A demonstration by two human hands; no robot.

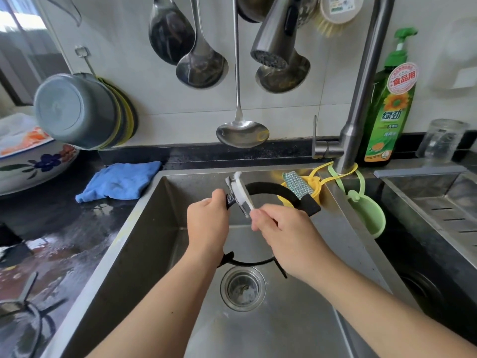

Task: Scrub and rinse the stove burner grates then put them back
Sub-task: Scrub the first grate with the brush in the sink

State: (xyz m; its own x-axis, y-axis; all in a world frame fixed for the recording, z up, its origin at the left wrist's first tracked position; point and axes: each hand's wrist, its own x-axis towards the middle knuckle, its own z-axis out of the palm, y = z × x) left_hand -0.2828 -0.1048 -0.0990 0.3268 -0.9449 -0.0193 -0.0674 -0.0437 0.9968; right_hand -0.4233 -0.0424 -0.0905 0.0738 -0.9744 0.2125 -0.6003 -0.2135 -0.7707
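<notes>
Over the steel sink (144, 228), my left hand (207, 223) grips a black ring-shaped burner grate (273, 189) at its left prong and holds it tilted up. My right hand (286, 233) grips the handle of a white scrub brush (241, 195), whose head presses against the grate just above my left hand. The grate's lower arc (247, 262) shows between my wrists, above the drain (242, 288). A second grate (28, 311) sits on the stove at the bottom left.
The faucet head (273, 45) hangs above the sink with no water running. A blue cloth (118, 182) lies on the wet black counter. Yellow holder with scourer (296, 182), green holder (366, 210), dish soap bottle (389, 107), hanging ladles (242, 133), and a patterned bowl (33, 161) surround the sink.
</notes>
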